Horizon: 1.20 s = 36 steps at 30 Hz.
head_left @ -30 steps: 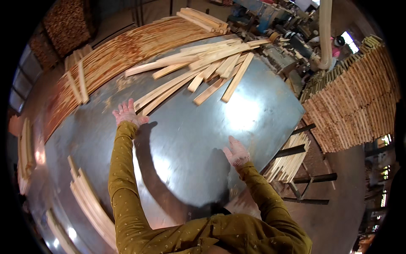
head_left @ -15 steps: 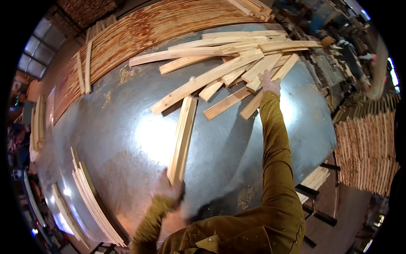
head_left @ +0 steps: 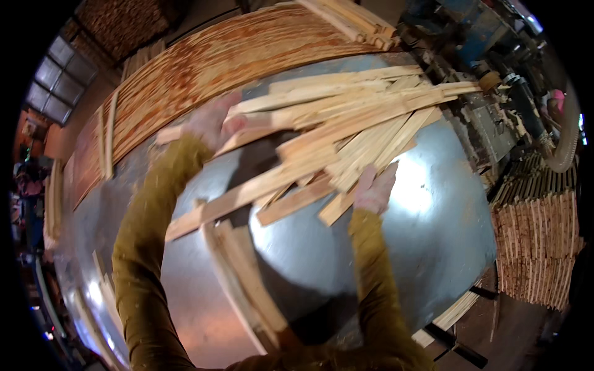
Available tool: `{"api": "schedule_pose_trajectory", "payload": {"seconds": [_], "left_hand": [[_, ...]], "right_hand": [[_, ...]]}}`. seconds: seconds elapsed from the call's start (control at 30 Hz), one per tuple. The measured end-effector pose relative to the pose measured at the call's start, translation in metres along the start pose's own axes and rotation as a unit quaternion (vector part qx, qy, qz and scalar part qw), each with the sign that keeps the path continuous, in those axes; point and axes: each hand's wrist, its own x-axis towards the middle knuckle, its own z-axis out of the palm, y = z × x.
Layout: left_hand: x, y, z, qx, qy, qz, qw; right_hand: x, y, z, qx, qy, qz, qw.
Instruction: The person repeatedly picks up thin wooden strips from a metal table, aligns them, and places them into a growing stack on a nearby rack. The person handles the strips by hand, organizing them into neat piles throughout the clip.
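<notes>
Long pale wooden slats lie fanned in a loose pile on a shiny metal tabletop. My left hand reaches over the pile's far left and closes around a slat, whose end sticks out past it; motion blurs the fingers. At the pile's right near edge is my right hand, thumb and fingers apart, touching or very near the slat ends. A small bundle of slats lies between my arms, one end toward my body, with no hand on it.
A streaked brown wooden panel runs along the far edge. More slats lie at the left. Machinery and a tall stack of wood pieces stand to the right. Black metal bars jut out at the lower right.
My left hand has let go of the slat bundle near me and moved far up to the pile. My right hand has come nearer my body. The view has shifted.
</notes>
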Motion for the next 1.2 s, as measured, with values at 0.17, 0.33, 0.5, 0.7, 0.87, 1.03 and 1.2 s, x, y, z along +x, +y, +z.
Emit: {"api": "schedule_pose_trajectory", "payload": {"seconds": [0.17, 0.33, 0.5, 0.7, 0.87, 1.03, 1.2], "left_hand": [[0.206, 0.011, 0.106, 0.245, 0.040, -0.054, 0.967], [0.224, 0.036, 0.164, 0.085, -0.163, 0.071, 0.980], [0.128, 0.058, 0.129, -0.200, -0.255, -0.065, 0.944], [-0.045, 0.072, 0.051, -0.192, -0.317, -0.212, 0.904], [-0.177, 0.060, 0.019, -0.118, -0.322, -0.224, 0.912], [-0.311, 0.069, 0.032, -0.060, -0.318, -0.011, 0.946], [-0.414, 0.030, 0.070, -0.066, 0.160, 0.431, 0.886]], "right_hand": [[0.025, -0.006, 0.001, -0.009, -0.002, 0.009, 1.000], [0.048, 0.027, 0.023, 0.281, -0.015, -0.030, 0.959], [0.022, -0.028, 0.024, 0.524, -0.075, 0.053, 0.847], [-0.033, 0.044, -0.007, 0.536, -0.348, 0.172, 0.750], [-0.158, 0.060, -0.043, 0.197, -0.334, -0.003, 0.922], [-0.259, 0.084, -0.129, -0.131, -0.391, -0.143, 0.900], [-0.311, 0.069, -0.196, -0.324, -0.514, -0.318, 0.728]]}}
